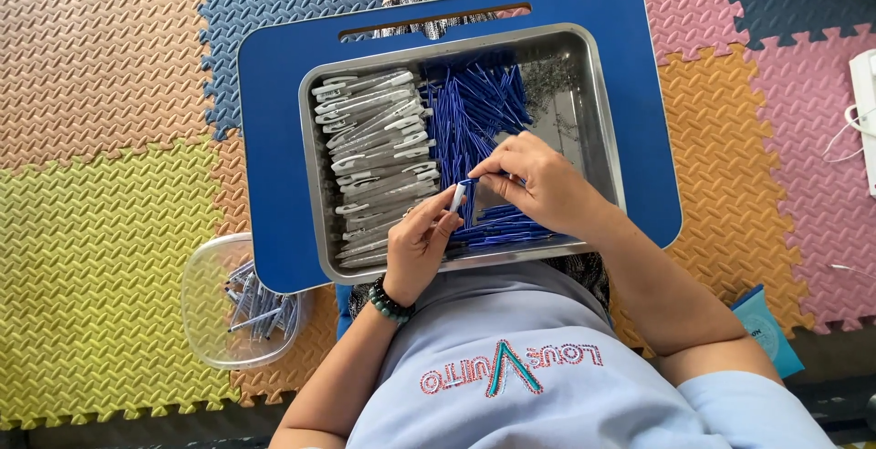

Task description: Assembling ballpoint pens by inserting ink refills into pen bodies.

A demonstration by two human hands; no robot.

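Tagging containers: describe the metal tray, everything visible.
The metal tray is a shallow rectangular pan, shiny like steel, with a rolled rim. It sits flat on a blue lap desk. Inside: white pen barrels at its left, blue refills in the middle, tiny springs top right. Both hands work over it.

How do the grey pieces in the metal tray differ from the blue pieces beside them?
The grey pieces are wider and pale grey; the blue pieces are thin, deep blue rods. The grey pieces fill the left part of the metal tray, stacked mostly crosswise; the blue pieces sit in the middle, fanned at many angles. The right hand pinches a blue piece, while the left hand holds a pale one. Both heaps lie loose in the same tray.
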